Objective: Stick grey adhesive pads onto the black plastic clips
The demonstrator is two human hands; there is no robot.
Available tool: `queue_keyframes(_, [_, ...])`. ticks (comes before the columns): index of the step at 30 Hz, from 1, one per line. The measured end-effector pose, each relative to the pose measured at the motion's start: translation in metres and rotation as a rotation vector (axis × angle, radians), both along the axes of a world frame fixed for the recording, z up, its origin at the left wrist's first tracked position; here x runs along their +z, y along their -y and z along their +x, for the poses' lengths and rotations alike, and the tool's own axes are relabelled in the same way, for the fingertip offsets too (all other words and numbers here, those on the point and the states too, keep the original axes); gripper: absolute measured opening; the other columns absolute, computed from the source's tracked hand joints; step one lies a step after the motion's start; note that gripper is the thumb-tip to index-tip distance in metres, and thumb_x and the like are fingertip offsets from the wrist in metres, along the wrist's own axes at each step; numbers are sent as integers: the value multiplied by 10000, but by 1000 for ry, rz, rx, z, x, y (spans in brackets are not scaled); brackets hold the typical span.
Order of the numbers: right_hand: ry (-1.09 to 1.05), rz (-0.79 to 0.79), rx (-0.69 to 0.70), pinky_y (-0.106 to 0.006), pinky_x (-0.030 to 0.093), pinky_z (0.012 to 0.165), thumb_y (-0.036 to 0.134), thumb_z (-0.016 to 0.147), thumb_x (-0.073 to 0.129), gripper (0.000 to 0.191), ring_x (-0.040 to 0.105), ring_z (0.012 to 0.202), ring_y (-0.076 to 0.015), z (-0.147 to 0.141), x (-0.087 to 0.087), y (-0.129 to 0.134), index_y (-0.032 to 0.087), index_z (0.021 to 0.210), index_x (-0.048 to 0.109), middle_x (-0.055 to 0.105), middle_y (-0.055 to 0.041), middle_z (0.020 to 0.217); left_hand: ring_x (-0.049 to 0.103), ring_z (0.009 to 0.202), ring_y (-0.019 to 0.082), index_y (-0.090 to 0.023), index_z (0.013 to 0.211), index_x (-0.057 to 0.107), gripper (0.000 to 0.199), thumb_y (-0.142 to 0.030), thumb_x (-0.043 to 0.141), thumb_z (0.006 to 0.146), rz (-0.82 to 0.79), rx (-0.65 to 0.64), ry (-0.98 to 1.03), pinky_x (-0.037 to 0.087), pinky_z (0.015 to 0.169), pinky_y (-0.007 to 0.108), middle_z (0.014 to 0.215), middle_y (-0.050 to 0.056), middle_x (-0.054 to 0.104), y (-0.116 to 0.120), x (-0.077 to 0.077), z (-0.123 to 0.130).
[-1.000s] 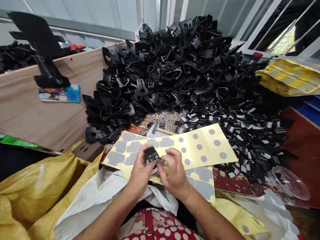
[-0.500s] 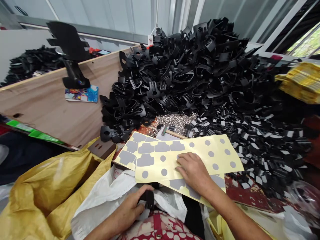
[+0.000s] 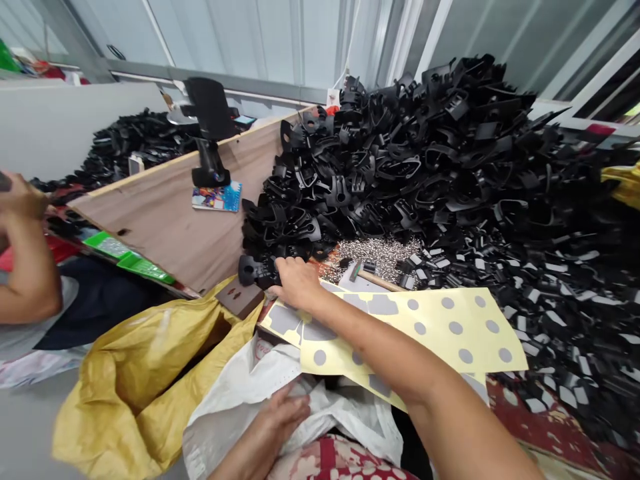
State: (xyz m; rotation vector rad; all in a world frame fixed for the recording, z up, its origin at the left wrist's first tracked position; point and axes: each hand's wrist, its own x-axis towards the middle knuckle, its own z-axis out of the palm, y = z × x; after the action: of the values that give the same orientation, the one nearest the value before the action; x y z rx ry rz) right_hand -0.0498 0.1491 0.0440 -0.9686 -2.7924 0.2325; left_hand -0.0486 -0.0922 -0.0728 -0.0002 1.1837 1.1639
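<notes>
At the left front edge of the pile, my right hand (image 3: 299, 283) has its fingers and thumb closed around the end of a black plastic part (image 3: 256, 270) with prongs. My right forearm crosses a yellow sticker sheet (image 3: 400, 353) bearing grey circles and grey shaped pieces. More sticker sheet shows beneath it. Low in the view, my left hand (image 3: 283, 417) is over white sacking (image 3: 225, 393), fingers stretched out, with nothing visible in it. A small hammer (image 3: 376, 277) rests behind the sheets beside many small silver metal pieces (image 3: 383, 257).
A tall heap of black plastic parts (image 3: 400, 167) fills the back. Small black clips with white patches (image 3: 540, 320) spread along the right. A wooden board (image 3: 170, 207) stands at left, near a yellow sack (image 3: 125, 393) and a brown block (image 3: 240, 298). Another person's arm (image 3: 30, 260) shows far left.
My right hand has moved left from the sticker sheet to the black part at the pile's edge. The black clip in my left hand is no longer visible. The view has turned left.
</notes>
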Motion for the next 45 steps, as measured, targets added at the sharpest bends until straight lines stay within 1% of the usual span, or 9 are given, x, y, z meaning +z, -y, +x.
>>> queue_keyframes(7, [-10,133,-64,-376,513,837,124,1035,371,303,538,1127,-297,31,17,-43,165,1215,611,644,-176,1192,644,1066,307,-266,1229,741,525,-515,825,775,222,-438,-313,459,994,419,1061,73,728,11,53,-37])
queue_keyframes(12, [-298,265,-49,-356,493,909,130,1036,419,368,525,1101,-262,115,34,-44,265,1268,671,605,-109,1235,664,820,236,-245,1207,695,471,-473,804,809,348,-177,-385,526,726,326,901,61,708,-29,99,-38])
queue_keyframes(19, [-575,85,1,-346,525,911,85,981,430,458,603,1008,-205,169,15,-1,283,1274,720,635,-75,1064,704,944,253,-248,1409,514,687,-315,821,798,484,-127,-160,572,850,387,1066,94,721,-86,137,17])
queue_keyframes(23, [-683,-18,132,-349,535,934,149,992,463,395,636,1030,-193,182,11,0,300,1217,750,661,-70,1090,714,996,246,-339,1469,456,802,-217,812,761,493,-16,-86,588,919,439,1101,35,718,-103,141,31])
queue_keyframes(28, [-711,-168,316,-333,543,944,263,1029,471,332,665,1025,-182,180,1,15,317,1154,774,714,-50,1086,753,716,251,-178,1237,641,589,-224,888,704,357,-314,-181,619,623,330,925,85,748,-114,127,29])
queue_keyframes(31, [-653,-203,367,-373,533,1007,249,1020,503,323,664,1097,-199,191,6,23,317,1245,726,736,-40,1169,729,636,219,-119,1046,668,471,-218,921,662,288,-323,-246,580,522,256,829,99,743,-118,116,33])
queue_keyframes(36, [-618,-66,-49,-459,534,981,174,981,531,377,650,1119,-249,274,8,23,268,1327,648,725,-88,1220,751,685,223,-206,1330,561,687,-221,889,727,247,-216,-294,643,645,323,865,57,755,-115,109,36])
queue_keyframes(39, [-389,-48,-7,-522,503,991,245,903,691,354,617,1146,-306,316,-14,35,232,1257,684,722,-123,1194,752,703,233,-207,1339,573,665,-281,880,753,235,-233,-262,658,689,365,823,40,736,-113,108,38])
queue_keyframes(45, [-323,-24,-268,-589,432,1058,282,853,774,415,506,1284,-371,265,-61,66,177,1243,681,585,-203,1393,713,755,200,-239,1306,610,678,-237,888,688,349,-72,-348,637,591,289,926,32,725,-141,125,47])
